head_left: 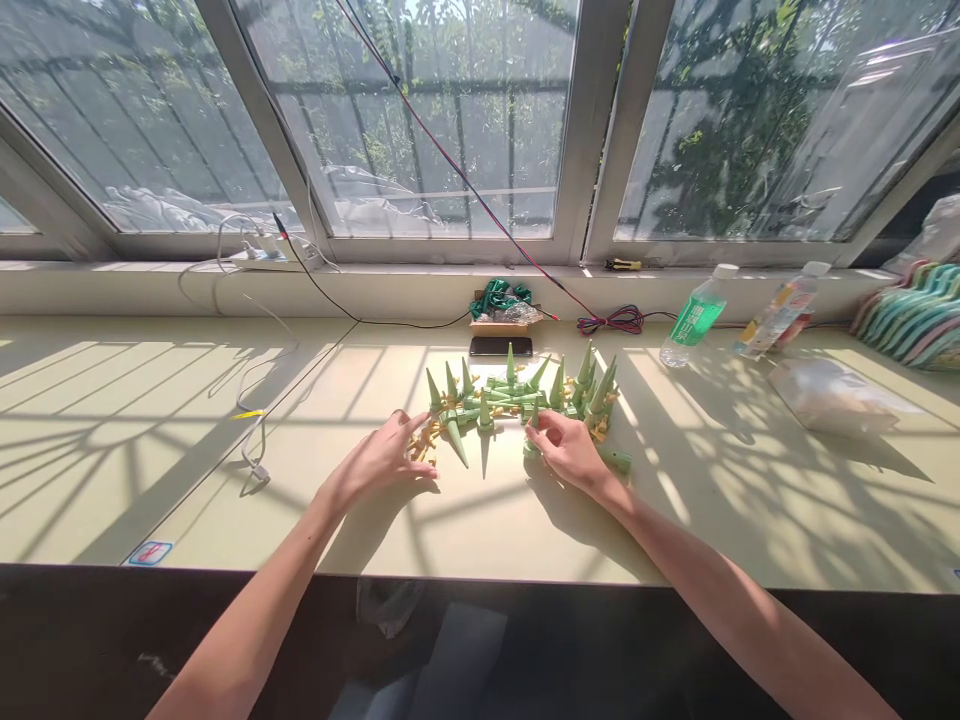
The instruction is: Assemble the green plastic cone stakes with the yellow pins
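Note:
A cluster of green plastic cone-shaped pieces and green tubes [517, 395] lies on the pale table. My right hand [566, 450] is closed in a pinch on a green cone [533, 418] at the near side of the cluster. To the left, my left hand [382, 450] curves with thumb and fingers apart beside small tan pieces [424, 445], close to or touching them. Between the hands, one green cone [484, 415] stands upright and another green cone [456, 442] lies tilted. A green tube [615, 460] is partly behind my right wrist.
Behind the cluster are a black phone [500, 346] and a small box with green wrapping [501, 305]. Coiled red-black wire [611, 320], two bottles [694, 318] and a clear package [832, 395] stand right. A white cable [259, 470] lies left. The table's front edge [480, 580] is near.

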Tool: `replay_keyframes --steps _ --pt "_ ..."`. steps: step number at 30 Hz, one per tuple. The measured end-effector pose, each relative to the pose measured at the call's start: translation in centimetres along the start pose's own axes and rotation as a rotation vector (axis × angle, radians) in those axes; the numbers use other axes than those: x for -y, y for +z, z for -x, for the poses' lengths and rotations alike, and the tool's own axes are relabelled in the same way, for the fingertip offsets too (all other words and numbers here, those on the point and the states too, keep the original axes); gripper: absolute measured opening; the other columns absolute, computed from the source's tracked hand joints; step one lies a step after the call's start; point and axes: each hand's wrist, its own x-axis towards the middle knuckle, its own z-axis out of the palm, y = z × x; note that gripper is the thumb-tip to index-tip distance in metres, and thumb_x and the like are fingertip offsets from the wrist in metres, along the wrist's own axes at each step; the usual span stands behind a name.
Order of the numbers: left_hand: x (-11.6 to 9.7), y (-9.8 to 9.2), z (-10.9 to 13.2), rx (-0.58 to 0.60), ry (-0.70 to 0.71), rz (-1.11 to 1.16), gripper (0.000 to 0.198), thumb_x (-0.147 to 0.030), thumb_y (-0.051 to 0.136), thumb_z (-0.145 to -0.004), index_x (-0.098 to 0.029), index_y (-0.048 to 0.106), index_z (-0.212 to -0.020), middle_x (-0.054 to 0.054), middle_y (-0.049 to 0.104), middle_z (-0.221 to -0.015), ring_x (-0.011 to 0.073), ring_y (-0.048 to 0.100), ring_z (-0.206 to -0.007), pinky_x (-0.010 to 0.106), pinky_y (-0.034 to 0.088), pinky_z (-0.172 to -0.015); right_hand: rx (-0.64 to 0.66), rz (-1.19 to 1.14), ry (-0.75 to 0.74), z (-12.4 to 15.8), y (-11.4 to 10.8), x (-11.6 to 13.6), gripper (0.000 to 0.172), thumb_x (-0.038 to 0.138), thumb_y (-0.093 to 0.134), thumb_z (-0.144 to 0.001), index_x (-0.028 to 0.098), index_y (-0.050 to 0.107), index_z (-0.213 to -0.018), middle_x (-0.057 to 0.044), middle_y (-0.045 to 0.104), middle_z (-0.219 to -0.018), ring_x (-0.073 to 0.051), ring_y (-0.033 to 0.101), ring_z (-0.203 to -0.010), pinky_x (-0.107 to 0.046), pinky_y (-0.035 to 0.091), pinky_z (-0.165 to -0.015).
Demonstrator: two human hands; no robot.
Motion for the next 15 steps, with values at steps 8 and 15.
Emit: replay_keyframes --steps 8,15 --pt "-1.4 0.3 -0.3 -0.011 0.053 -0.013 0.07 -0.069 0.061 -0.079 -0.02 0.062 -0.129 0.014 0.056 -0.119 0.0244 0.064 -0.079 0.039 0.054 -0.074 0.003 0.013 -0.019 0.0 0.0 -0.1 0.027 0.041 0.054 -0.092 0.019 0.064 -0.082 0.0 0.062 -0.065 -0.013 0.048 -0.049 -0.027 0.036 -0.051" --pt "-2.9 1.1 0.9 -0.064 0.084 -0.07 0.048 -0.055 0.046 -0.094 -0.02 0.067 -0.119 0.012 0.057 -0.117 0.023 0.065 -0.078 0.036 0.053 -0.072 0.005 0.014 -0.029 0.1 0.1 -0.3 0.027 0.04 0.053 -0.092 0.018 0.065 -0.082 -0.001 0.065 -0.071 -0.012 0.049 -0.05 -0.027 0.036 -0.051"
